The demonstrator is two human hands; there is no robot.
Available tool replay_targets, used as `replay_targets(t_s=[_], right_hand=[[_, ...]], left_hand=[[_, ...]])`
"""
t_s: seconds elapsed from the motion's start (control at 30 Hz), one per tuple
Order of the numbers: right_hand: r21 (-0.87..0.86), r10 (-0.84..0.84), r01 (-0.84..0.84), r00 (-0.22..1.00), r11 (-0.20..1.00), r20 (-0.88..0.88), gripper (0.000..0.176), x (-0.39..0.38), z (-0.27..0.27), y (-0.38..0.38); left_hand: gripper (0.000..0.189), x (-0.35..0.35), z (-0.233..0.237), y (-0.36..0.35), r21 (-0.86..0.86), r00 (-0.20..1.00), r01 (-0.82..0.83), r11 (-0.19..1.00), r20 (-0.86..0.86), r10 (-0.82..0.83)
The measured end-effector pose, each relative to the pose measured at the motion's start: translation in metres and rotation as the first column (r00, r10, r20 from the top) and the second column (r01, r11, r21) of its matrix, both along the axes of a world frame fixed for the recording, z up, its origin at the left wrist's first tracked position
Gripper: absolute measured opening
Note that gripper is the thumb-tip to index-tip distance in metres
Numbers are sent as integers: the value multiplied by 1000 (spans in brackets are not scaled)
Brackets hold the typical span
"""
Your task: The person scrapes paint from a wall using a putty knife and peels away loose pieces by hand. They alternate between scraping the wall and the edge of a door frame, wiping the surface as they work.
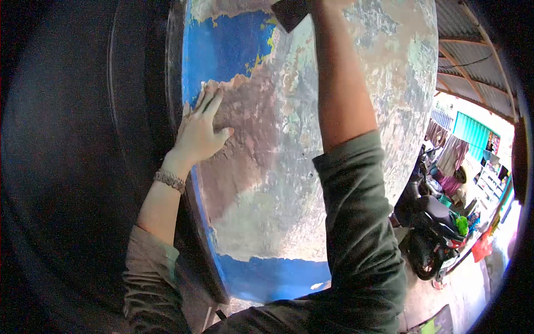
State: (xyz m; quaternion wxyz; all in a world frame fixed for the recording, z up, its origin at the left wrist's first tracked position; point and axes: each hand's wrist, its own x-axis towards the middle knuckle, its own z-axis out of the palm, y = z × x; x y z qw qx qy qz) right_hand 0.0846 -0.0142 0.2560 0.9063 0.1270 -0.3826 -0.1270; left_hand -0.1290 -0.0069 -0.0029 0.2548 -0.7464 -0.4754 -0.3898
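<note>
My left hand lies flat with fingers spread on a patchy wall surface, its fingertips at the lower edge of a blue paint patch. A braided bracelet circles that wrist. My right arm reaches up across the surface, and my right hand is mostly cut off by the top edge. Beside it a dark, flat, square-cornered piece, perhaps a scraper, is held against the surface. The fingers around it are out of sight. Grey, white and brownish patches show where the blue is gone.
A dark panel fills the left side. More blue paint runs along the bottom of the surface. To the right are a parked motorcycle, hanging clothes and a corrugated roof.
</note>
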Motion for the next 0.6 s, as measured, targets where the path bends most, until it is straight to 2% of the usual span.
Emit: replay_targets(t_s=[0.07,0.1,0.13,0.17,0.2,0.23,0.27,0.3,0.33,0.37,0.4,0.47,0.5,0.53,0.6], right_hand=[[-209,-175,170,985,963,-4,13,-11,-10,-4],[-327,-229,231,972,916,46,18,-9,-15,-16],[-331,-230,231,972,915,42,18,-3,-11,-10],[-94,-72,72,997,993,3,20,4,2,1],[150,92,-92,996,984,6,22,6,5,6],[246,35,-35,999,969,5,17,0,2,17],[241,36,-35,999,970,0,17,-8,1,20],[63,-155,170,969,983,-192,13,-19,1,15],[-159,-367,332,866,930,-340,10,-22,-1,10],[-104,-36,34,999,994,-11,8,-5,-6,-4],[-101,-36,34,999,994,-15,8,9,-1,1],[107,100,-96,994,990,-32,6,17,6,10],[163,-87,110,986,981,-139,8,-1,1,20],[89,44,-48,998,995,49,8,0,-2,23],[15,-128,129,991,992,-49,13,-6,4,22]], left_hand=[[88,1,2,-1,0,1000,-16,1000,7,16],[86,2,2,-2,-7,1000,-26,1000,7,26],[86,3,1,-3,-11,1000,-25,1000,3,25],[86,2,3,-4,-23,999,-38,999,-3,38],[86,2,5,-4,-37,999,-51,998,-7,51],[86,2,5,-5,-38,999,-52,998,-7,52],[86,3,6,-5,-37,998,-56,998,-16,56],[86,3,9,-4,-25,998,-64,998,-18,64],[86,4,12,-4,-27,998,-66,997,-24,65],[85,6,12,-3,-51,998,-68,996,-16,68],[85,6,14,-3,-61,997,-73,996,-4,73],[84,8,17,-7,-61,997,-76,995,5,76],[83,9,15,-9,-71,997,-73,995,8,74],[83,10,13,-10,-81,997,-72,994,7,73],[83,10,18,-7,-88,996,-84,993,-1,85]])
